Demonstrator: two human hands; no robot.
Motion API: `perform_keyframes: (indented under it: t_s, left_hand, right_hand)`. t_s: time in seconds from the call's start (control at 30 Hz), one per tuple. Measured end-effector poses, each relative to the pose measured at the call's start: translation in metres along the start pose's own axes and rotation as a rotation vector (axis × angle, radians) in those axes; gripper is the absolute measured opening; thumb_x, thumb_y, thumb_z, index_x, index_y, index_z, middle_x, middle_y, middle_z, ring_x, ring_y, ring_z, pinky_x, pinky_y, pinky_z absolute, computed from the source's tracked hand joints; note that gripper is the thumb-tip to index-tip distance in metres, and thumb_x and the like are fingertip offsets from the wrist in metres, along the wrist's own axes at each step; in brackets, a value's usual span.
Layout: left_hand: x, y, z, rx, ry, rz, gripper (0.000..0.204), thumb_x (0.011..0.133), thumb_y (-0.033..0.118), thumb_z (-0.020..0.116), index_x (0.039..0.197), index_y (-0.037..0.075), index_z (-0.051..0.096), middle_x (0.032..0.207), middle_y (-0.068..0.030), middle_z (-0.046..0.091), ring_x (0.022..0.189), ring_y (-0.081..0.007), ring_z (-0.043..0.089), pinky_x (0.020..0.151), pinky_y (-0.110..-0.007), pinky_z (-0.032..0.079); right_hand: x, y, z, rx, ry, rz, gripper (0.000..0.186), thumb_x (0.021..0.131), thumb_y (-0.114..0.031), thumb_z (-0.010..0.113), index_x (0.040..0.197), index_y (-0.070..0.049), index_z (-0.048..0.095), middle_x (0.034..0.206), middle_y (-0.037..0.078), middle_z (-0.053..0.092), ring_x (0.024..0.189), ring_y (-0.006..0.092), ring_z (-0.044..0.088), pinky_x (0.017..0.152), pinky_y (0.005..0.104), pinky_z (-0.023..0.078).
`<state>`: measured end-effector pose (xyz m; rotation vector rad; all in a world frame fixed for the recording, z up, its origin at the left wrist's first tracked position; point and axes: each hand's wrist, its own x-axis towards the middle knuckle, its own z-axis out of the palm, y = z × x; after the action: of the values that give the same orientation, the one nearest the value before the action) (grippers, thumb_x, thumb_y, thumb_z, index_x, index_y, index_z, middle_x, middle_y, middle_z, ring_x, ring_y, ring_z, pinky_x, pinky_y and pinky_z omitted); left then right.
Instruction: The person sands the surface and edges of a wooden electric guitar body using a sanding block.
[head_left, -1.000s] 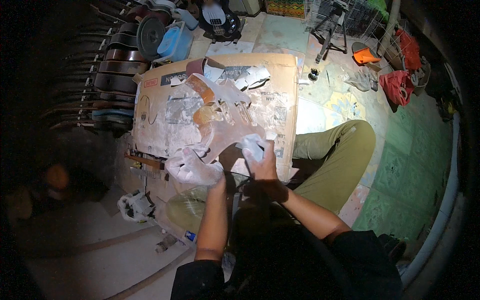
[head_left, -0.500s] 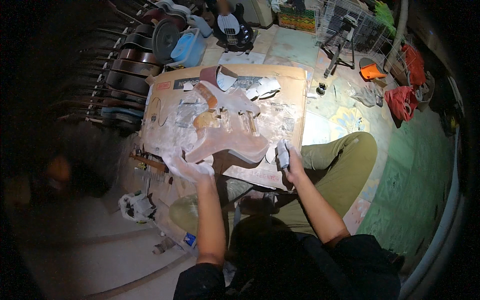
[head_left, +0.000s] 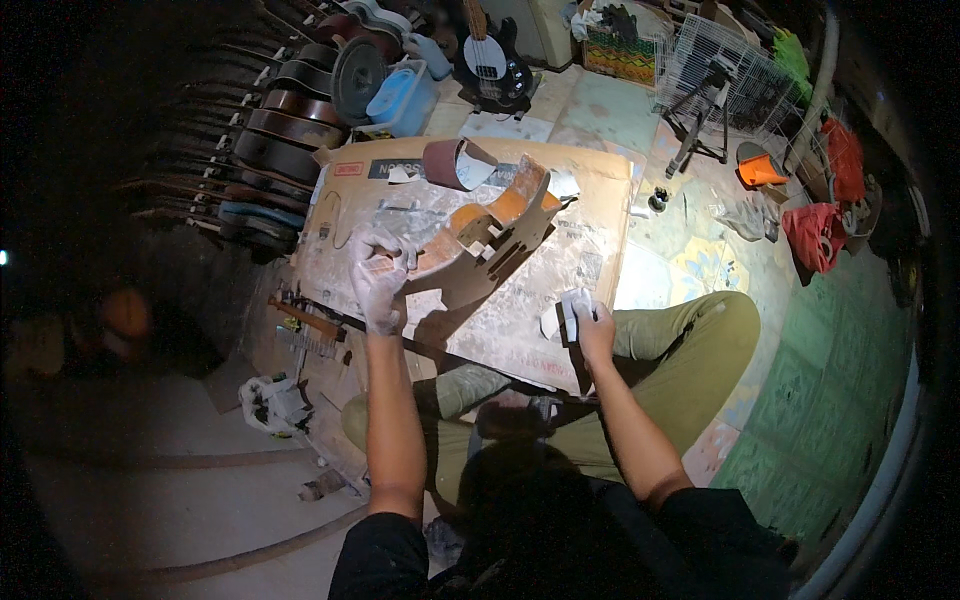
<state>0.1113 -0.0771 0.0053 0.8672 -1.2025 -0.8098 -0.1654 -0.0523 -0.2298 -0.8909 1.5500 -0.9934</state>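
My dust-whitened left hand (head_left: 382, 280) grips the end of an unfinished guitar body (head_left: 478, 232), which is tipped up so its orange-brown, cut-out edge faces up. My right hand (head_left: 592, 325) is closed on a pale grey sanding block (head_left: 573, 310) near the right front of the dusty cardboard sheet (head_left: 335, 210). A curled strip of brown sandpaper (head_left: 440, 160) lies behind the guitar body, with torn paper scraps (head_left: 402, 174) beside it.
Stacked guitars (head_left: 280, 135) line the left, near a blue tub (head_left: 395, 105). A black bass (head_left: 488, 70) stands behind. A wire cage (head_left: 735, 60), tripod (head_left: 700, 120) and red bags (head_left: 810, 235) are at right; tools (head_left: 315, 325) lie left of the cardboard.
The guitar body has gone from lying flat to tilted up on edge by my left hand. My right hand has moved off it to the right with the block. The view has shifted.
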Motion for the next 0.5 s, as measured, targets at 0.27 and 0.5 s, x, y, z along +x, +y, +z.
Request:
perform_keyframes:
  t_s: [0.27, 0.5]
  left_hand:
    - [-0.042, 0.014, 0.019, 0.484, 0.118, 0.18, 0.033, 0.07, 0.013, 0.063, 0.096, 0.003, 0.046, 0.091, -0.0076, 0.043, 0.087, -0.0198, 0.047, 0.082, -0.035, 0.042]
    - [-0.062, 0.006, 0.056, 0.486, 0.273, 0.342, 0.056, 0.088, 0.054, 0.061, 0.098, 0.003, 0.041, 0.094, -0.0118, 0.044, 0.088, -0.0222, 0.047, 0.081, -0.037, 0.043]
  right_hand:
    - [-0.01, 0.0, 0.006, -0.567, 0.153, -0.408, 0.026, 0.082, -0.018, 0.075, 0.094, 0.0, 0.062, 0.092, 0.02, 0.064, 0.087, 0.0354, 0.062, 0.077, 0.0431, 0.048]
    - [-0.022, -0.053, -0.007, -0.276, -0.034, -0.51, 0.016, 0.079, -0.009, 0.071, 0.085, 0.001, 0.061, 0.084, 0.014, 0.057, 0.079, 0.0293, 0.057, 0.073, 0.0385, 0.046]
